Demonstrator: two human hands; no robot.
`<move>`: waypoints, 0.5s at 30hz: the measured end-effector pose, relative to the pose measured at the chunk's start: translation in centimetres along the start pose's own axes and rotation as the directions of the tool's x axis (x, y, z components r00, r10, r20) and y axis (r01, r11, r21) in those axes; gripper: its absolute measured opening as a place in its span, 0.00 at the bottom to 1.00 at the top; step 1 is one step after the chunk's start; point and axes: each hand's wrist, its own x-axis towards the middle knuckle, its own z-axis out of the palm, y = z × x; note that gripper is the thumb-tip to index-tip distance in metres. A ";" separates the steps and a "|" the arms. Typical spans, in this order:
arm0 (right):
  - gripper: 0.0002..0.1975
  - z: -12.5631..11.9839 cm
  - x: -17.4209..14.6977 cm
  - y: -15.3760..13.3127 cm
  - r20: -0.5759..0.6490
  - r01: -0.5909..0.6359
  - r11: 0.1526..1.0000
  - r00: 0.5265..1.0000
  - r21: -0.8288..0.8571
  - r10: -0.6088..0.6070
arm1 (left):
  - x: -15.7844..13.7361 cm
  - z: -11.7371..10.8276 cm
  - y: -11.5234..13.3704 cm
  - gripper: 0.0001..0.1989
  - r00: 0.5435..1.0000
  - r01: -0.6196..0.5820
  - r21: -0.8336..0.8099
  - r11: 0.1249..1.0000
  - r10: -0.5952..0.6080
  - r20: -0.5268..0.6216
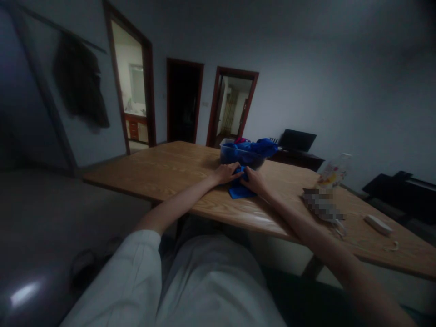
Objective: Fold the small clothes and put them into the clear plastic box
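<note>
Wooden bench [160, 165]: blue cloth [242, 192] sits near its front edge, likely for easy reach; tub [259, 162] just behind. Left hand [225, 173], right hand [255, 181]: fingers curled nearly closed, pinching cloth.

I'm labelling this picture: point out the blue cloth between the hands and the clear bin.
Blue cloth [241, 192]: head view, on its flat near part.
Clear bin [227, 156]: head view, on its front wall, toward the left.

Dim wall [293, 86], 3 doorways [185, 100]
</note>
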 end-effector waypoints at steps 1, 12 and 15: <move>0.12 -0.1 0.0 0.0 -0.016 0.004 1.000 1.000 0.012 -0.003 | 0.0 0.0 -0.1 0.24 1.000 0.004 -0.021 1.000 -0.004 -0.007; 0.11 -0.8 0.3 -0.4 -0.149 0.119 0.990 0.983 0.078 -0.107 | 0.2 -0.4 -1.1 0.26 0.992 -0.123 0.103 0.987 0.119 0.047; 0.12 -1.0 0.3 -0.6 -0.147 0.167 0.984 0.977 0.067 -0.156 | 0.2 -0.6 -1.2 0.27 0.981 -0.189 0.157 0.969 0.182 0.061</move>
